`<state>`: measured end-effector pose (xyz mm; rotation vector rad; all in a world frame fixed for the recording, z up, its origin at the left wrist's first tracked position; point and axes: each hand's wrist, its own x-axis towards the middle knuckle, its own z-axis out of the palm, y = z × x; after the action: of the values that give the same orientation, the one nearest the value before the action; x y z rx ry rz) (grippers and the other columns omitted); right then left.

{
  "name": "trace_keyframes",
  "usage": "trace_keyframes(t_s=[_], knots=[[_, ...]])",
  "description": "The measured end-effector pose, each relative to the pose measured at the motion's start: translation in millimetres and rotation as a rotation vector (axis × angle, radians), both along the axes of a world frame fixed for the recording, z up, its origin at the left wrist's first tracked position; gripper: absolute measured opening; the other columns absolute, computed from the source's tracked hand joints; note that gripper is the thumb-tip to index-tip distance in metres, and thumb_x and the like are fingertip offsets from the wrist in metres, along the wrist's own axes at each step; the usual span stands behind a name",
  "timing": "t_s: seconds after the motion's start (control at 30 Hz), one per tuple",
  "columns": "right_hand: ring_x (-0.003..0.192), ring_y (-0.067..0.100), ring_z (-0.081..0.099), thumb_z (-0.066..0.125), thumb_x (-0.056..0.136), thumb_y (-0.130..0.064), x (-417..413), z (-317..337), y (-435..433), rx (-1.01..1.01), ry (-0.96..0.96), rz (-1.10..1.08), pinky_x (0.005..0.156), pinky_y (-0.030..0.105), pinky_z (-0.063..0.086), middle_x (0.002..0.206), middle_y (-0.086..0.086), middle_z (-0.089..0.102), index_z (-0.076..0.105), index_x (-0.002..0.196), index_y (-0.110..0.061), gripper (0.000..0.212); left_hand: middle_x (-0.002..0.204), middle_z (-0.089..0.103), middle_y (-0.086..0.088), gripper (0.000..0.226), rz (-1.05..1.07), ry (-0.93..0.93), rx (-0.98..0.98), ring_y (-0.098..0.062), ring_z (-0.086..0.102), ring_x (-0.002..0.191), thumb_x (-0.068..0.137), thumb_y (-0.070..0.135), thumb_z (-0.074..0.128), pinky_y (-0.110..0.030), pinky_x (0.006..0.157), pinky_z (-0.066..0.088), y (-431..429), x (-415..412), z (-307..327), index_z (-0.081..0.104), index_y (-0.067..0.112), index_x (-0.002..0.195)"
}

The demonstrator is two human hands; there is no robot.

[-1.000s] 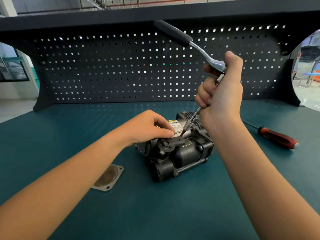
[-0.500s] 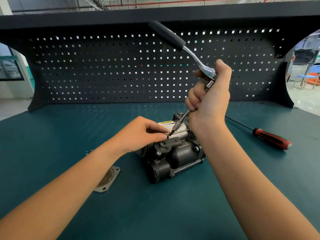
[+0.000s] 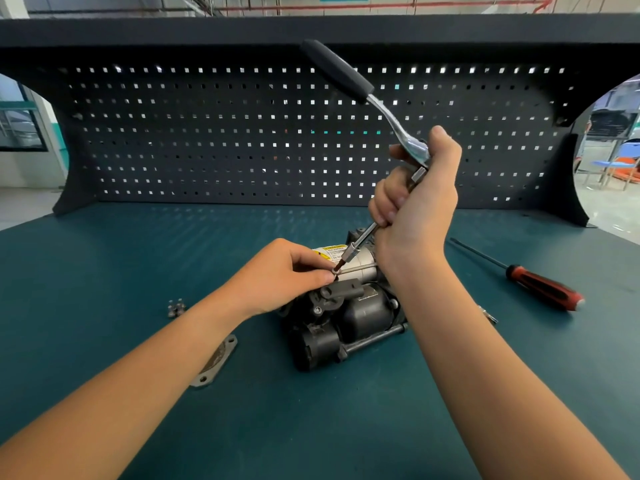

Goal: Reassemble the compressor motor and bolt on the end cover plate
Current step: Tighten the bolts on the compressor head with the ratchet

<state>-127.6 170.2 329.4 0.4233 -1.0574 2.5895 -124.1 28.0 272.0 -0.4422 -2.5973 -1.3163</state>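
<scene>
Lying around: red-and-black screwdriver on the teal bench top, well right of the compressor motor, shaft aimed back-left; small metal fitting left of the motor, apart from it; another small metal piece just past the right forearm, partly hidden.
Standing behind: dark pegboard across the back of the bench, under a dark shelf.
Blocking the view: left forearm over one edge of the end cover plate; left hand over the motor's upper left; right wrist over its back right.
Motor: mid-bench, between the two forearms; dark housing, silver cylinder on top with a yellow warning label, a rod along the front right side.
End cover plate: flat on the bench, front-left of the motor, not touching it; grey, holed lugs at the corners, rusty centre.
Ratchet wrench: held tilted, black grip up and back-left against the pegboard, chrome head at the right thumb, extension bar sloping down-left to a bit.
Bolt: at the motor's top, head touching the bit tip.
Left hand: thumb and forefinger pinched on the bolt head, other fingers curled under.
Right hand: fingers wrapped round the extension bar below the ratchet head, thumb upright beside it.
</scene>
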Motion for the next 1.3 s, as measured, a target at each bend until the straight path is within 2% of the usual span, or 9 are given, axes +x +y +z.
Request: trace_keyframes(t_s=[0.17,0.3,0.5,0.67,0.83,1.0,1.07,1.17,1.3], knots=[[0.038,0.012,0.013,0.041,0.092,-0.034,0,-2,0,0.085,0.075,0.004,0.040,0.021,0.014,0.043,-0.005,0.018,0.051,0.068,-0.009,0.036,0.072,0.068,0.024,0.025,-0.005,0.017,0.006,0.009,0.060,0.069,0.082,0.014,0.069,-0.007,0.069,0.044,1,1,-2,0.069,0.038,0.073],[0.035,0.011,0.016,0.044,0.078,-0.036,6,-2,-1,0.134,0.157,0.002,0.039,0.019,0.016,0.039,-0.008,0.022,0.050,0.066,-0.009,0.030,0.069,0.068,0.021,0.026,0.014,0.022,0.040,0.009,0.059,0.066,0.083,0.012,0.068,-0.009,0.069,0.044,3,2,-4,0.068,0.036,0.072],[0.035,0.008,0.020,0.048,0.077,-0.029,15,-9,-13,0.183,0.249,-0.085,0.040,0.015,0.021,0.039,-0.009,0.026,0.049,0.069,0.003,0.034,0.060,0.063,0.028,0.024,0.010,0.067,0.025,0.014,0.055,0.059,0.084,0.011,0.066,-0.001,0.058,0.037,8,2,-4,0.068,0.032,0.071],[0.037,0.010,0.017,0.048,0.075,-0.036,11,-6,-6,0.126,0.132,-0.064,0.039,0.018,0.017,0.039,-0.009,0.024,0.050,0.058,-0.011,0.030,0.073,0.068,0.020,0.023,-0.030,0.026,0.069,0.011,0.059,0.068,0.083,0.008,0.067,-0.004,0.068,0.042,4,3,-3,0.068,0.031,0.085],[0.035,0.009,0.016,0.047,0.075,-0.041,9,-6,-5,0.112,0.084,-0.054,0.038,0.018,0.015,0.037,-0.009,0.024,0.047,0.055,-0.014,0.034,0.102,0.067,0.014,0.039,-0.042,0.012,0.289,0.005,0.063,0.088,0.083,0.019,0.066,-0.021,0.086,0.050,1,10,17,0.056,0.021,0.121],[0.034,0.008,0.019,0.052,0.076,-0.047,11,-4,-15,0.147,0.100,-0.046,0.036,0.016,0.019,0.038,-0.010,0.025,0.043,0.049,-0.019,0.040,0.102,0.071,0.004,0.040,-0.313,0.145,0.870,-0.009,0.066,0.099,0.085,0.054,0.047,-0.027,0.074,0.053,8,21,91,0.051,0.020,0.106],[0.035,0.008,0.019,0.051,0.077,-0.050,11,-3,-16,0.134,0.089,-0.047,0.036,0.016,0.019,0.038,-0.010,0.025,0.044,0.047,-0.022,0.042,0.090,0.073,-0.003,0.040,-0.389,0.100,1.063,-0.015,0.069,0.089,0.093,0.049,0.040,-0.030,0.067,0.056,18,21,118,0.048,0.011,0.104],[0.037,0.008,0.020,0.049,0.082,-0.053,9,-5,-13,0.148,0.106,-0.069,0.037,0.017,0.020,0.040,-0.011,0.026,0.043,0.053,-0.020,0.044,0.056,0.061,-0.001,0.029,-0.267,0.031,1.194,-0.016,0.067,0.060,0.100,0.033,0.039,-0.030,0.060,0.057,38,17,132,0.047,0.009,0.086],[0.040,0.007,0.037,0.045,0.084,-0.042,8,-25,-10,0.428,0.224,-0.162,0.040,0.022,0.034,0.042,-0.009,0.040,0.046,0.065,-0.013,0.034,0.047,0.051,-0.001,0.027,-0.218,0.040,1.340,-0.014,0.058,0.044,0.100,0.021,0.040,-0.027,0.055,0.056,48,10,130,0.043,0.009,0.076]])
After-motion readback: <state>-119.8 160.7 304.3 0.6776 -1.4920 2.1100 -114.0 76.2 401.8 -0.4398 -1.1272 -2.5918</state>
